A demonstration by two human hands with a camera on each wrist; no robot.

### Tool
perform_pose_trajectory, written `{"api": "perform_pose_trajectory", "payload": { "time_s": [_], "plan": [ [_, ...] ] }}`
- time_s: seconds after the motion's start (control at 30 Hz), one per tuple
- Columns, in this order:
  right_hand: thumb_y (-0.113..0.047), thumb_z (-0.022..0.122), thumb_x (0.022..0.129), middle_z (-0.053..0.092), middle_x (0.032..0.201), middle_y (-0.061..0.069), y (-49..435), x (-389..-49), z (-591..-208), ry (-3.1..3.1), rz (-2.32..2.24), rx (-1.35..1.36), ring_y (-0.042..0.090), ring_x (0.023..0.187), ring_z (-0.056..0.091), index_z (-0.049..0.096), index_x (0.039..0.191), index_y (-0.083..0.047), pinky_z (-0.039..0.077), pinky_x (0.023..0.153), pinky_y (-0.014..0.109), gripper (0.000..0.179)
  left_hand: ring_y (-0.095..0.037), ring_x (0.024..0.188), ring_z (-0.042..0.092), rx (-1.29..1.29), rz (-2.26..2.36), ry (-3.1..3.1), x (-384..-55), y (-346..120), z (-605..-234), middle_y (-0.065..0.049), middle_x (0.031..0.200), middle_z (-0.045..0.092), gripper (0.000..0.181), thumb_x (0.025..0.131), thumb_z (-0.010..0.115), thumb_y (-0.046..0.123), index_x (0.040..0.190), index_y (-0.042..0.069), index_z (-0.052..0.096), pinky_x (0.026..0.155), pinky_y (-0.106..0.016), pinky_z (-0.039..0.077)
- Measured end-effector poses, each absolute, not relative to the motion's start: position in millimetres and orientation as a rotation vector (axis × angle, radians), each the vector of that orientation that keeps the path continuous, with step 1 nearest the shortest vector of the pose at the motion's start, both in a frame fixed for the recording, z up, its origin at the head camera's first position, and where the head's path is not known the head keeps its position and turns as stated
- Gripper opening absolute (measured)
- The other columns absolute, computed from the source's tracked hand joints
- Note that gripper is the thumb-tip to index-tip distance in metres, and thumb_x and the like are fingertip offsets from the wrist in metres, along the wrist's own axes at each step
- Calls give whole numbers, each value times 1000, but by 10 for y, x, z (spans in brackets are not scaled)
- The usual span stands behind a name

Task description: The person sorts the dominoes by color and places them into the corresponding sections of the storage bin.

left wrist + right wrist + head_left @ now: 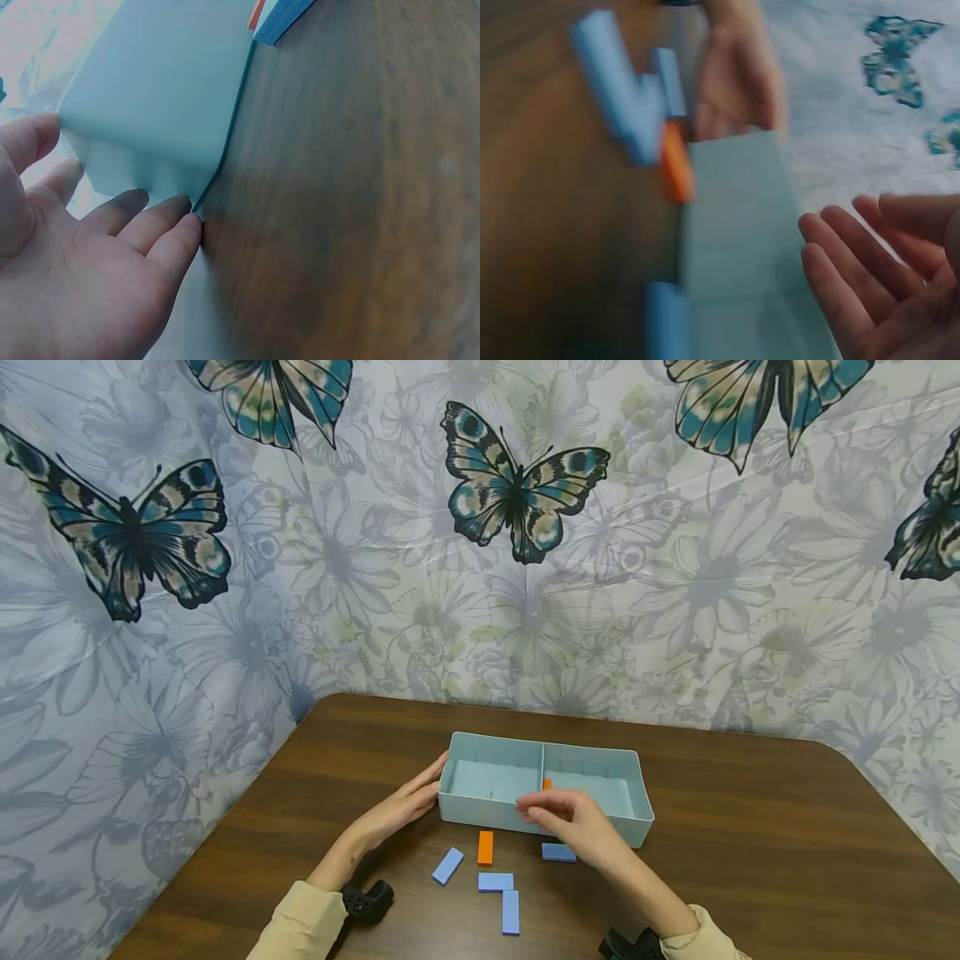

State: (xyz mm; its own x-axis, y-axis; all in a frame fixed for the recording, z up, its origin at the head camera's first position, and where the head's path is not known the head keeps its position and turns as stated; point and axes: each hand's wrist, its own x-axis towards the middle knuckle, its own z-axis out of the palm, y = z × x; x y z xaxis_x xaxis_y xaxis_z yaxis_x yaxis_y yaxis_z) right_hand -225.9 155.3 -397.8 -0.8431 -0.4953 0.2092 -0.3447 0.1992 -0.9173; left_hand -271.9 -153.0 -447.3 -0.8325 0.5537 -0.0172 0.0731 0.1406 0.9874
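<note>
A pale teal box (pixel 480 812) with a divider (pixel 542 764) stands on the table. My left hand (pixel 401 810) rests its fingertips on the box's left end; its fingers (pixel 174 247) are nearly straight in the left wrist view. Above the box's front wall, my right hand (pixel 573 827) hovers with loosely bent fingers and holds nothing, as the right wrist view shows. Just beyond its fingertips, an orange block (pixel 547 783) shows by the divider, partly hidden. Under the right hand, a blue block (pixel 558 852) lies close to the box's front.
On the table (pixel 750 827) in front of the box lie another orange block (pixel 486 848) and more blue blocks: a slanted one (pixel 447 866), a crosswise one (pixel 496 882) and an upright-lying one (pixel 511 912) below it. Behind the table hangs a butterfly-print cloth (pixel 525 627).
</note>
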Motion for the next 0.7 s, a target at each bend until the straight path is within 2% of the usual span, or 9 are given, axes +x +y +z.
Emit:
{"api": "perform_pose_trajectory", "payload": {
  "time_s": [0.17,0.33,0.57,0.7],
  "plan": [
    [-11,55,95,60,120,6,1454,-2286,-4243,2343,-1473,-1047,19,112,54,61,123,-4,44,91,29,29,-24,138,9,587,1733,2055,-2719,-1533,-4477,1,155,1,54,104,33,28,151,36,7,107,-49,17],
    [-16,54,96,55,128,1,1406,-2312,-4387,2357,-1289,-1130,15,119,48,55,130,-7,39,97,33,35,-25,138,9,583,1735,2054,-2719,-1524,-4490,0,155,1,54,104,33,29,151,35,8,107,-49,17],
    [-17,54,97,54,129,8,1397,-2293,-4416,2247,-1242,-1162,15,115,51,54,130,-1,42,93,27,36,-27,138,8,607,1732,2056,-2721,-1531,-4488,-2,155,-1,54,104,33,29,151,33,7,107,-51,17],
    [-17,55,96,59,122,4,1387,-2300,-4411,2298,-1243,-1190,11,109,55,59,124,-2,45,89,26,32,-26,139,8,605,1731,2051,-2719,-1535,-4486,0,155,0,55,104,34,31,151,34,7,107,-50,17]
  ]
}}
